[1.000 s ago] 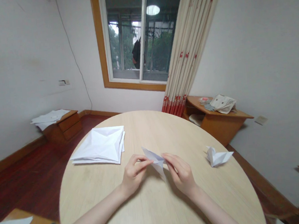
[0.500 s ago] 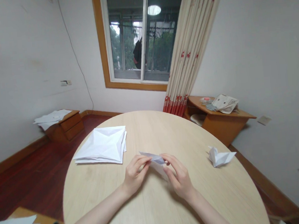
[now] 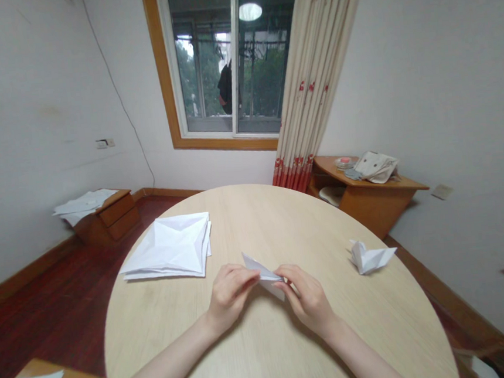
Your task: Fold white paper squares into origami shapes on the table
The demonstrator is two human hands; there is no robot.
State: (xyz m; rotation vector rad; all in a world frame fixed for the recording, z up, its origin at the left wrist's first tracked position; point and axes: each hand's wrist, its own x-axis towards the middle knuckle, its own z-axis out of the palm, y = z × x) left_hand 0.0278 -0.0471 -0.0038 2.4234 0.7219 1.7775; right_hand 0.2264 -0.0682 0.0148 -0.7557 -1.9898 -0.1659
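"What is at the centre?"

"A small folded piece of white paper (image 3: 266, 275), held up over a round, pale wood tabletop (image 3: 267, 358). It slants, with one pointed corner rising toward the upper left and its lower part sloping down toward the right."

"How is it gripped?"

"From both sides. The left hand (image 3: 228, 295) is nearly closed, thumb and fingertips pinching the paper's left side. The right hand (image 3: 308, 299) pinches the right side, its fingers curved and its thumb underneath."

"And around them?"

"Beyond the left hand, near the tabletop's far left edge, lies a stack of creased white sheets (image 3: 171, 246). Well to the right of the right hand stands a white folded-paper figure (image 3: 370, 259) with pointed ends."

"Further back?"

"A wood-framed window (image 3: 206, 63), a cream curtain (image 3: 315, 77) with red patterning, and a wooden corner unit (image 3: 378, 216) with a pale bag (image 3: 376, 167) on top."
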